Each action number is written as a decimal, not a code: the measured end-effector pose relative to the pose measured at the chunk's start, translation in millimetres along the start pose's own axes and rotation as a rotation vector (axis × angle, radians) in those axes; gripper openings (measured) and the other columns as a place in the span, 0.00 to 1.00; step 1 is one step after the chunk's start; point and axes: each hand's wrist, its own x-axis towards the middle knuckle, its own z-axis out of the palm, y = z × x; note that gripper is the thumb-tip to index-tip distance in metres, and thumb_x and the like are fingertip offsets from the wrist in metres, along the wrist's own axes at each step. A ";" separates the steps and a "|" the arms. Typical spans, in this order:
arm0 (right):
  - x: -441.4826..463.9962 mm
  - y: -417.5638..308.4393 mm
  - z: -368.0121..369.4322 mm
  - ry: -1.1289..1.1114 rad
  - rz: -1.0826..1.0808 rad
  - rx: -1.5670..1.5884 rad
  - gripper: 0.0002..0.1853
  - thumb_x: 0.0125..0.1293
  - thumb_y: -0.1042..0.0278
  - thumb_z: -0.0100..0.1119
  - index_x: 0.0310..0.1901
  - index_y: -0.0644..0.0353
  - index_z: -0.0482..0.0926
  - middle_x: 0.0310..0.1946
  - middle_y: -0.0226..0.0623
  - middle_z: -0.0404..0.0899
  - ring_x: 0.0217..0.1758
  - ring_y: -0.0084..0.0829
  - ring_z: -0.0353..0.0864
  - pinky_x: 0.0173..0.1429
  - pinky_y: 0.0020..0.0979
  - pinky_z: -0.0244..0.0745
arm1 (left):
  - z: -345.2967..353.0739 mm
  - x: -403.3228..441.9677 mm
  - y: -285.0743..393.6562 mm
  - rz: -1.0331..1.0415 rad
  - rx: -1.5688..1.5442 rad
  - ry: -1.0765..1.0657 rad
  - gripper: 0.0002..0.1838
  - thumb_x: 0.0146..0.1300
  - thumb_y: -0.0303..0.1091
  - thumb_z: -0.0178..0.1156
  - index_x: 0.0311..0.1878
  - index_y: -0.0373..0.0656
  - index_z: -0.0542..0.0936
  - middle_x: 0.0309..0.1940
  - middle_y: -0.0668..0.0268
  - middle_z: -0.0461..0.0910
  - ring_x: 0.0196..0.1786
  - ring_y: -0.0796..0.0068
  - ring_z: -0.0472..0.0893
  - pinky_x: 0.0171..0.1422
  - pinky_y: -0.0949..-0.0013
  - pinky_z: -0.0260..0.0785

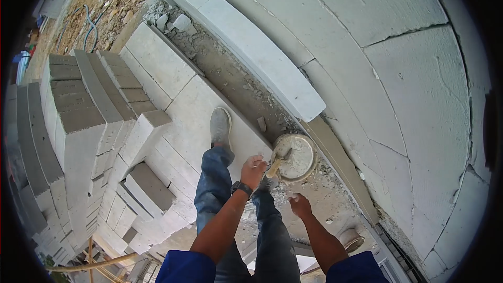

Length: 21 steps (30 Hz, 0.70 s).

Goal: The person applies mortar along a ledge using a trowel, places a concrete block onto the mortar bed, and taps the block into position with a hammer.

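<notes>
The pale block row point(262, 55) is being ended partway along the wall point(419, 84), its remainder being left untold; the trowel point(274, 168) is being held by mortar point(303, 164) in the bucket point(315, 153); the left hand's point(252, 171) fingers are being curled nearby, grip unclear; the right hand's point(300, 205) are being held closed.

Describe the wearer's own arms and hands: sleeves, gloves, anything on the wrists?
Both arms have deep-blue sleeves, with the forearms uncovered below them. No gloves on the left hand or right hand. A black watch or band sits on the left wrist; nothing visible on the right one. No markings readable on the sleeves.
</notes>
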 end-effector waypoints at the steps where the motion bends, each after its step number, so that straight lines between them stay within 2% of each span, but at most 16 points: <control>1: -14.0 41.8 10.4 0.001 0.007 -0.130 0.23 0.70 0.54 0.60 0.56 0.65 0.81 0.41 0.52 0.88 0.49 0.50 0.88 0.55 0.43 0.80 | 4.5 -12.1 -20.3 -0.003 0.051 -0.016 0.19 0.69 0.35 0.63 0.59 0.35 0.76 0.45 0.61 0.85 0.40 0.74 0.83 0.42 0.70 0.75; 2: -29.1 78.1 15.1 -0.029 0.048 -0.097 0.23 0.70 0.54 0.59 0.56 0.65 0.81 0.41 0.52 0.88 0.48 0.49 0.88 0.54 0.43 0.81 | 8.5 -24.5 -34.8 -0.004 0.102 -0.030 0.19 0.68 0.36 0.63 0.58 0.35 0.77 0.43 0.61 0.85 0.39 0.74 0.83 0.41 0.70 0.75; 5: -65.5 166.4 29.8 -0.094 0.146 -0.010 0.22 0.69 0.53 0.58 0.55 0.63 0.82 0.40 0.51 0.89 0.47 0.48 0.88 0.53 0.42 0.82 | 21.2 -67.9 -58.0 0.027 0.356 -0.131 0.23 0.65 0.34 0.67 0.57 0.28 0.78 0.42 0.54 0.88 0.45 0.71 0.87 0.47 0.68 0.78; 6: -78.4 178.4 29.0 -0.112 0.176 0.017 0.22 0.69 0.53 0.58 0.54 0.62 0.83 0.39 0.50 0.89 0.47 0.47 0.88 0.53 0.42 0.82 | 29.2 -83.6 -45.5 0.017 0.371 -0.155 0.23 0.65 0.35 0.68 0.57 0.28 0.78 0.43 0.53 0.88 0.46 0.70 0.87 0.48 0.68 0.78; 7: -89.0 189.0 28.6 -0.116 0.113 0.015 0.21 0.69 0.52 0.58 0.53 0.61 0.83 0.40 0.50 0.89 0.48 0.48 0.88 0.53 0.43 0.81 | 36.0 -101.0 -32.4 0.006 0.389 -0.180 0.24 0.65 0.36 0.68 0.57 0.27 0.78 0.43 0.53 0.88 0.46 0.70 0.87 0.48 0.67 0.78; 9: -120.7 186.2 15.5 -0.125 -0.005 0.015 0.20 0.69 0.51 0.59 0.51 0.58 0.85 0.41 0.50 0.88 0.49 0.48 0.88 0.55 0.44 0.81 | 44.9 -126.5 -17.3 0.016 0.432 -0.208 0.24 0.65 0.37 0.69 0.57 0.28 0.78 0.44 0.53 0.88 0.45 0.70 0.87 0.49 0.68 0.78; 12: -157.8 153.4 0.5 -0.030 0.137 0.058 0.22 0.68 0.48 0.58 0.51 0.56 0.86 0.49 0.51 0.87 0.57 0.51 0.84 0.62 0.47 0.77 | 58.6 -128.6 2.5 0.114 0.466 -0.219 0.22 0.66 0.38 0.68 0.56 0.30 0.79 0.43 0.55 0.88 0.42 0.72 0.87 0.48 0.68 0.78; 15: -183.5 122.2 3.1 0.064 0.266 0.205 0.24 0.67 0.45 0.58 0.53 0.57 0.85 0.50 0.51 0.86 0.58 0.53 0.84 0.64 0.49 0.76 | 62.5 -124.2 25.5 0.176 0.464 -0.222 0.21 0.68 0.38 0.67 0.55 0.32 0.79 0.42 0.56 0.87 0.40 0.73 0.86 0.47 0.68 0.78; 18: -191.7 126.2 53.0 0.025 0.244 0.326 0.29 0.68 0.42 0.56 0.55 0.60 0.84 0.54 0.53 0.85 0.60 0.54 0.82 0.66 0.49 0.75 | 57.3 -120.8 33.8 0.216 0.458 -0.192 0.19 0.69 0.37 0.66 0.55 0.33 0.79 0.40 0.58 0.87 0.38 0.72 0.85 0.45 0.68 0.77; 21: -207.7 127.7 120.1 -0.010 0.228 0.276 0.29 0.68 0.40 0.56 0.53 0.60 0.85 0.50 0.55 0.85 0.58 0.55 0.83 0.65 0.49 0.75 | 31.6 -115.8 9.8 0.158 0.600 -0.163 0.21 0.68 0.40 0.67 0.56 0.32 0.79 0.41 0.55 0.87 0.39 0.72 0.85 0.45 0.68 0.78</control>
